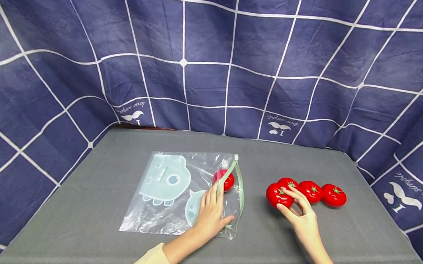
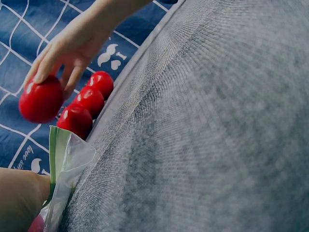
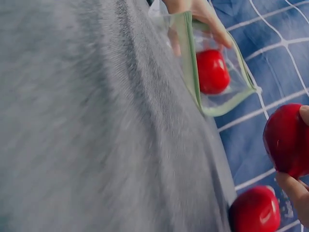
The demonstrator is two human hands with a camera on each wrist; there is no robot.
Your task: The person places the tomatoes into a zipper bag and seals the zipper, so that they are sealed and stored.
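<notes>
Held tomato (image 1: 276,196): round, glossy, bright red, green star-shaped calyx uppermost. Right hand (image 1: 304,221) pinches it between thumb and fingers, at the left end of a row of three tomatoes (image 1: 310,192) on the grey bench (image 1: 85,205).

Left hand (image 1: 210,212) lies on the clear bag (image 1: 169,179), fingers extended near its green-edged mouth, thumb spread away. One bagged tomato (image 1: 229,183) sits just inside the opening.

Comparison of views: head view gives the calyx and the bag's pale blue cartoon print; there the held tomato overlaps the row's leftmost one. Right wrist view looks into the mouth, green edges parted, and shows the held tomato apart from the one below it. Left wrist view catches only a sliver of the bagged tomato.
</notes>
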